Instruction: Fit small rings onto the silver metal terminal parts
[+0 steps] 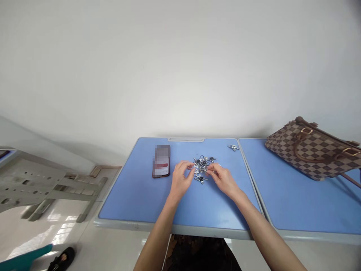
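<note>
Right now it's a pale blue table [135, 195] under me, silvery metal fittings [203, 165] glinting at twelve o'clock, and over at two o'clock a handbag [310, 150] in brown checkerboard with gold buckles [306, 131]!

A loose heap of small silver metal fittings [202, 165], many with dark round centres and flat projecting tabs, lies tangled between the left hand's fingers [188, 168] and the right hand's fingers [211, 169], touching both. One fitting [200, 180] sits flat at the heap's near edge, just below the fingertips. Another fitting [233, 147] lies alone, well beyond the right hand's fingers.
</note>
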Tool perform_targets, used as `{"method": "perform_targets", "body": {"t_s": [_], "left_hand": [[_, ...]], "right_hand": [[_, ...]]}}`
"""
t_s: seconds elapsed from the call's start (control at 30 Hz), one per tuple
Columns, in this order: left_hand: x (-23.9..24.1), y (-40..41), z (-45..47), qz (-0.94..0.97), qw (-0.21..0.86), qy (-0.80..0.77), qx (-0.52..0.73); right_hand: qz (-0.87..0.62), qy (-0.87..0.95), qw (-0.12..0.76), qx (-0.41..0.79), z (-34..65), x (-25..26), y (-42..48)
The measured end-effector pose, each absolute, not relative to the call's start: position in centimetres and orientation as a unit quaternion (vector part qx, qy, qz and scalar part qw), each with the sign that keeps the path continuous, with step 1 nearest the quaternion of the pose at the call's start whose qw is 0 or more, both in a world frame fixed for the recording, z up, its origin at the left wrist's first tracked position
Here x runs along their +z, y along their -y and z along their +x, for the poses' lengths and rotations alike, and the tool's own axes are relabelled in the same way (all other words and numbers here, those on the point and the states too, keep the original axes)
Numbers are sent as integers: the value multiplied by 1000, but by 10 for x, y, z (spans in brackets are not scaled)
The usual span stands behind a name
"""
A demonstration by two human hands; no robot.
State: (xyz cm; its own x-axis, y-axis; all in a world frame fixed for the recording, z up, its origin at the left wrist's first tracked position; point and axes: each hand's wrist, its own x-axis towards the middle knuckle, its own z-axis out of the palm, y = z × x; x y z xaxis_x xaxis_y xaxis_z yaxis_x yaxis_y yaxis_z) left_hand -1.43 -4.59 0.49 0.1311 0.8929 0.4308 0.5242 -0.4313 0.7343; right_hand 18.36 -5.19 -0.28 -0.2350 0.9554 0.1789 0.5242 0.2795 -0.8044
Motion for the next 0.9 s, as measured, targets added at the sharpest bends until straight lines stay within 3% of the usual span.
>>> {"method": "perform_targets", "body": {"t_s": [0.13, 0.3, 0.9], "left_hand": [[-4, 38, -30, 688, 264, -531, 417], [-12, 39, -29, 723, 287, -528, 342], [-11, 42, -27, 728, 283, -530, 331]], "right_hand": [[-475, 795, 295, 236, 182, -10, 52], [-442, 817, 278, 247, 181, -13, 54], [-446, 844, 241, 176, 181, -8, 58]]}}
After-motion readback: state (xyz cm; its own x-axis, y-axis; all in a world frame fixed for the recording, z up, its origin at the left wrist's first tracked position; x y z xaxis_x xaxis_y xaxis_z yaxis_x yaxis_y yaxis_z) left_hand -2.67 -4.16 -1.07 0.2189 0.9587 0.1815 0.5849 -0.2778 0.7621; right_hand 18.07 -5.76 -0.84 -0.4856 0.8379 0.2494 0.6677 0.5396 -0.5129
